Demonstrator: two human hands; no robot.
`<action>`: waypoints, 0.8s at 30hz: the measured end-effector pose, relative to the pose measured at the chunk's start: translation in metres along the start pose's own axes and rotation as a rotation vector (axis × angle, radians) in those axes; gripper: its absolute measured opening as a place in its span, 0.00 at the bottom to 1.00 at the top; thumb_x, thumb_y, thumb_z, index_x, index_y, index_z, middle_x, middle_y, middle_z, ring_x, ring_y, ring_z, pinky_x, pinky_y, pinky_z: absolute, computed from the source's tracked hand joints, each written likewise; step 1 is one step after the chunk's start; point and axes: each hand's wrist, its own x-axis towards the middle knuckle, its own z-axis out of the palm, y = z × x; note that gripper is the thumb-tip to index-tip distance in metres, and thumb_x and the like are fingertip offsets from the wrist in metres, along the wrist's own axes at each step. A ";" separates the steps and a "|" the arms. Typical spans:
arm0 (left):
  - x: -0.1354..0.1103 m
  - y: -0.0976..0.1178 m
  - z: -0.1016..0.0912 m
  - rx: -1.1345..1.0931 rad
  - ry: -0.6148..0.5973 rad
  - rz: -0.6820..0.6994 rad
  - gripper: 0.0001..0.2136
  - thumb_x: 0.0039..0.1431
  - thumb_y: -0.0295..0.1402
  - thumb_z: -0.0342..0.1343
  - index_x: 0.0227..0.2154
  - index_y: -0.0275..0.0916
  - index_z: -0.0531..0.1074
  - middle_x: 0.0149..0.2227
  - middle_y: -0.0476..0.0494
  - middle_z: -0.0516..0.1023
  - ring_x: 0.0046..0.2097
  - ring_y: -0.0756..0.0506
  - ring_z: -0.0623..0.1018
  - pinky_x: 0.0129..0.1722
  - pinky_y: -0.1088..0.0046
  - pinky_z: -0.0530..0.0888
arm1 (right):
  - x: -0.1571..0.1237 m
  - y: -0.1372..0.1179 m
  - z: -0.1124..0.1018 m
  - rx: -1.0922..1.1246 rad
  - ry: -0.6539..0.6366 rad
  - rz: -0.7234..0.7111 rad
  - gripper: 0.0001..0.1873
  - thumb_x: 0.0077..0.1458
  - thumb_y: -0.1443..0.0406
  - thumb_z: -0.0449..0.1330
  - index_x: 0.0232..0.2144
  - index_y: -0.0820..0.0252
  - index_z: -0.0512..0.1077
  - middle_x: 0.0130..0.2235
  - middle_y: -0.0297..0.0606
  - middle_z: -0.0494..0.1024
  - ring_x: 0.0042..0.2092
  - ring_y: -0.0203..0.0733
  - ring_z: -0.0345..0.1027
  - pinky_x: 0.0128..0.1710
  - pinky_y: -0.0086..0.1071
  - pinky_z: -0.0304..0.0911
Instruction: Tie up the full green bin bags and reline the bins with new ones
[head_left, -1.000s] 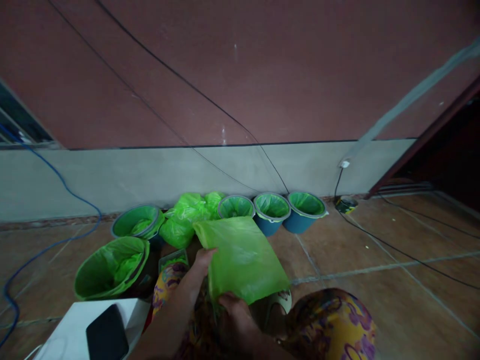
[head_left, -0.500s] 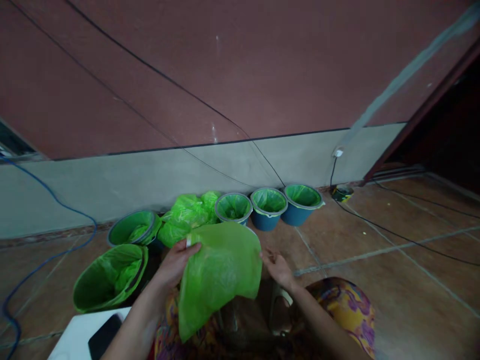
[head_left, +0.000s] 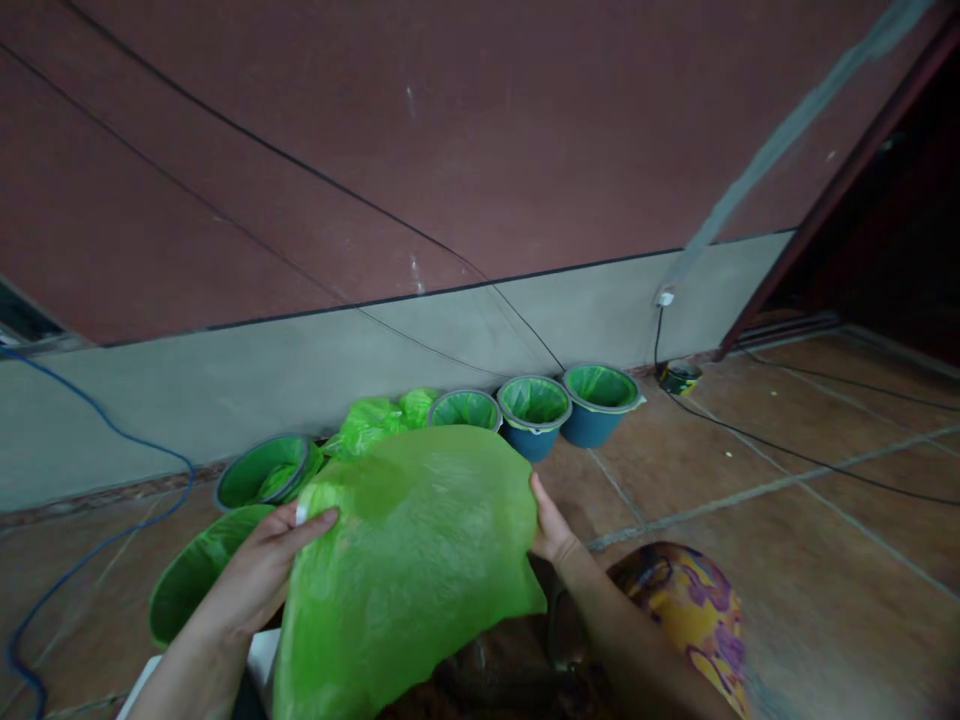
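Observation:
A thin green plastic bag [head_left: 420, 540] spreads wide between my two hands, its upper edge curving in a smooth arc. My left hand [head_left: 270, 560] grips its upper left corner, thumb on top, beside a small white piece [head_left: 301, 513]. At the bag's right edge my right hand [head_left: 551, 525] has hold of it, with its fingertips partly hidden behind the plastic. Whatever lies beneath the bag cannot be made out. Just beyond it stand blue buckets lined with green bags: one [head_left: 466, 408], a second [head_left: 534, 405] and a third [head_left: 602, 390].
Crumpled green bags [head_left: 367, 425] lie by the wall. To the left are a lined bucket [head_left: 262, 470] and a tilted one [head_left: 195, 575]. A blue cable [head_left: 97, 540] crosses the floor; a black cable [head_left: 810, 455] runs right from a small tin [head_left: 681, 377]. Patterned cloth [head_left: 690, 610] covers my knee.
The bag is pulled wider, with its left side brought further left and toward me. My right hand has closed in on the bag's right edge. The camera view has shifted slightly.

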 end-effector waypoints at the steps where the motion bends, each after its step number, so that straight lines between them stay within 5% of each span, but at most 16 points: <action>1: 0.001 -0.001 -0.001 -0.005 0.003 0.000 0.21 0.32 0.35 0.73 0.35 0.36 0.80 0.30 0.39 0.84 0.32 0.36 0.83 0.31 0.62 0.80 | 0.000 -0.006 -0.002 -0.003 0.010 -0.029 0.37 0.54 0.36 0.49 0.44 0.60 0.75 0.45 0.47 0.81 0.51 0.50 0.74 0.53 0.45 0.66; 7: 0.014 -0.004 -0.010 0.000 0.008 0.017 0.22 0.32 0.35 0.74 0.35 0.36 0.80 0.28 0.40 0.83 0.29 0.37 0.83 0.30 0.63 0.80 | -0.009 -0.051 -0.012 -0.018 0.063 -0.185 0.21 0.49 0.58 0.66 0.45 0.61 0.74 0.43 0.42 0.82 0.43 0.46 0.77 0.52 0.41 0.67; 12: 0.025 -0.011 -0.018 0.016 0.012 0.080 0.23 0.33 0.37 0.74 0.36 0.35 0.80 0.32 0.38 0.84 0.32 0.37 0.83 0.34 0.64 0.81 | -0.021 -0.080 -0.018 -0.074 0.197 -0.368 0.27 0.44 0.64 0.69 0.49 0.55 0.72 0.47 0.38 0.82 0.44 0.44 0.77 0.47 0.36 0.69; 19: 0.029 -0.016 -0.015 0.061 -0.020 0.106 0.23 0.34 0.38 0.74 0.36 0.37 0.80 0.34 0.38 0.84 0.34 0.36 0.83 0.36 0.62 0.81 | -0.033 -0.095 -0.017 -0.081 0.222 -0.357 0.27 0.46 0.61 0.69 0.50 0.52 0.72 0.45 0.34 0.82 0.43 0.41 0.76 0.44 0.34 0.69; 24: 0.036 -0.011 -0.016 0.070 0.009 0.123 0.18 0.34 0.39 0.73 0.29 0.36 0.78 0.30 0.40 0.84 0.32 0.37 0.83 0.33 0.65 0.80 | -0.034 -0.110 -0.007 -0.176 0.256 -0.391 0.33 0.37 0.65 0.74 0.50 0.54 0.73 0.36 0.32 0.83 0.33 0.37 0.75 0.37 0.30 0.67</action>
